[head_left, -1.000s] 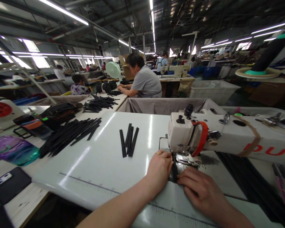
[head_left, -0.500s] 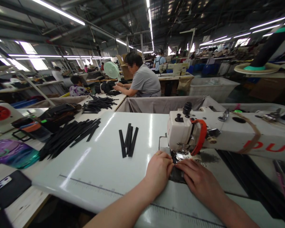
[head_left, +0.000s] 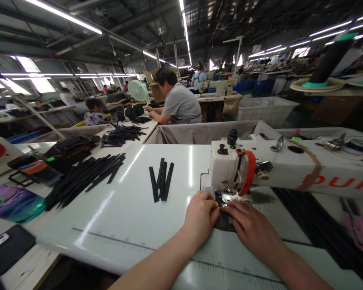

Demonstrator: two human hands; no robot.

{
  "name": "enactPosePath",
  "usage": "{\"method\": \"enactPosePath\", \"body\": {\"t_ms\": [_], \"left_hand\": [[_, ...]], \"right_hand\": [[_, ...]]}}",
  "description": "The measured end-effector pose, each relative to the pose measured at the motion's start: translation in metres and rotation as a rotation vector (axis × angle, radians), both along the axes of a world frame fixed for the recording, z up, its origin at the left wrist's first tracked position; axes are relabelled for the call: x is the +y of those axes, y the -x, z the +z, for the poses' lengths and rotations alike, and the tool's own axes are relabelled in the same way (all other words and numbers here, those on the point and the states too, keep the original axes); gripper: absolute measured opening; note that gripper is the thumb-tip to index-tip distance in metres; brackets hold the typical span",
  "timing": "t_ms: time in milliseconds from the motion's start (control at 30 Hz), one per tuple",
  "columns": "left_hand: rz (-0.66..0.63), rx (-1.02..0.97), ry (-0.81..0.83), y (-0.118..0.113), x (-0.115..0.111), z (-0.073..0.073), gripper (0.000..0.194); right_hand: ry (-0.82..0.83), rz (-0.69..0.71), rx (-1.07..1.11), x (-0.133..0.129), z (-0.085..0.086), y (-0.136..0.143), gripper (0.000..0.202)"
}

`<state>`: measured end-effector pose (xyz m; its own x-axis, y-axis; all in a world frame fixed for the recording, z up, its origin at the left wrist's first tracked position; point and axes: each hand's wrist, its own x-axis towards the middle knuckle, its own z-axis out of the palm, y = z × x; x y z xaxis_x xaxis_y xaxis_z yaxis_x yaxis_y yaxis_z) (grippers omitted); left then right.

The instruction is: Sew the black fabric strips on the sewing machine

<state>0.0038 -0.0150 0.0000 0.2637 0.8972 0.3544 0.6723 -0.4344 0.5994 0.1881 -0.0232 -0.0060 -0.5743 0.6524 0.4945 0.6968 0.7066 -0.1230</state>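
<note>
At the presser foot [head_left: 228, 198] of a white sewing machine [head_left: 225, 165], my left hand [head_left: 200, 213] has its fingers bent and pressed together on a small black fabric strip [head_left: 219, 199]. My right hand [head_left: 251, 221] is closed on the same strip from the other side, its fingertips almost meeting the left ones. Most of the strip is hidden by my fingers and the foot. A dark flat patch [head_left: 224, 222] shows between my hands; I cannot tell whether it is cloth or machine plate. Several cut black strips [head_left: 161, 181] lie on the table left of my hands.
A large pile of black strips [head_left: 81, 179] lies at the left, near a purple-green bag [head_left: 15, 203] and a phone [head_left: 10, 249]. Right of the machine are long black bands [head_left: 308, 221] and pink-handled snips [head_left: 357, 229]. A co-worker [head_left: 181, 100] sits beyond the fabric-lined bin [head_left: 196, 133].
The view has swung slightly to the right, so everything appears a little further left. Both hands stay at the presser foot with nearly the same hold.
</note>
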Motion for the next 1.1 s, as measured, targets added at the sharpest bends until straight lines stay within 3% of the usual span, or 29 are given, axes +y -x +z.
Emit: {"method": "enactPosePath", "body": {"t_ms": [500,567,633,700,767,867,933,1000,1100], "left_hand": [[-0.116,0.119,0.065,0.008,0.009,0.009,0.014],[-0.048,0.114,0.051,0.009,0.019,0.009,0.007],[-0.001,0.116,0.014,0.008,0.029,0.008,0.032],[-0.058,0.168,-0.011,0.006,0.037,0.007,0.044],[-0.141,0.236,-0.020,0.009,0.042,0.008,0.042],[-0.130,0.314,-0.011,0.032,0.044,0.013,0.038],[-0.059,0.343,0.017,0.057,0.042,0.019,0.034],[0.047,0.332,0.022,0.077,0.037,0.026,0.024],[0.142,0.146,0.022,0.074,0.020,0.033,0.020]], "right_hand": [[0.140,-0.033,0.074,-0.007,0.011,0.001,0.029],[0.124,-0.130,0.118,0.004,0.010,-0.012,0.025],[0.083,-0.287,0.168,0.024,0.010,-0.031,0.020],[0.055,-0.395,0.196,0.051,0.012,-0.050,0.016],[0.033,-0.462,0.232,0.077,0.018,-0.063,0.027],[0.028,-0.474,0.255,0.095,0.027,-0.072,0.036],[0.042,-0.459,0.254,0.087,0.031,-0.074,0.034],[0.060,-0.459,0.251,0.062,0.031,-0.075,0.027],[0.104,-0.470,0.254,0.004,0.023,-0.071,0.019]]}}
